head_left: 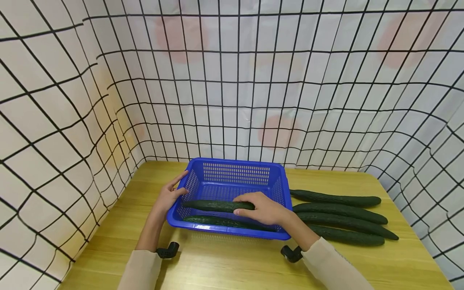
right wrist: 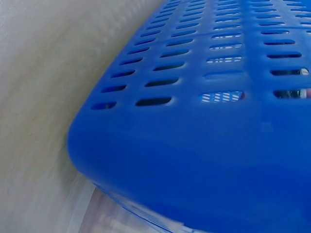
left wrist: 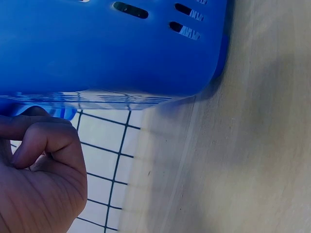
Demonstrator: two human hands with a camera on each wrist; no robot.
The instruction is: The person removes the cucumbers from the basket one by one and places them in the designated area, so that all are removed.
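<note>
A blue plastic basket [head_left: 235, 161] with slotted walls stands on the wooden table. My left hand [head_left: 169, 196] grips its left rim; the left wrist view shows that hand [left wrist: 46, 165] with curled fingers beside the basket wall [left wrist: 121, 58]. Inside the basket, my right hand [head_left: 264, 208] holds a dark green cucumber [head_left: 214, 206] near its right end, thumb in front and fingers over the top. A second cucumber [head_left: 221, 221] lies along the near wall, partly hidden by the rim. Only the basket's outer wall [right wrist: 170, 141] and table show in the right wrist view; the right hand is hidden there.
Right of the basket, several cucumbers [head_left: 340, 210] lie side by side on the table [head_left: 217, 266], some of their left ends hidden by the basket and right arm. Black wire mesh [head_left: 238, 80] over white sheeting surrounds the table's back and sides.
</note>
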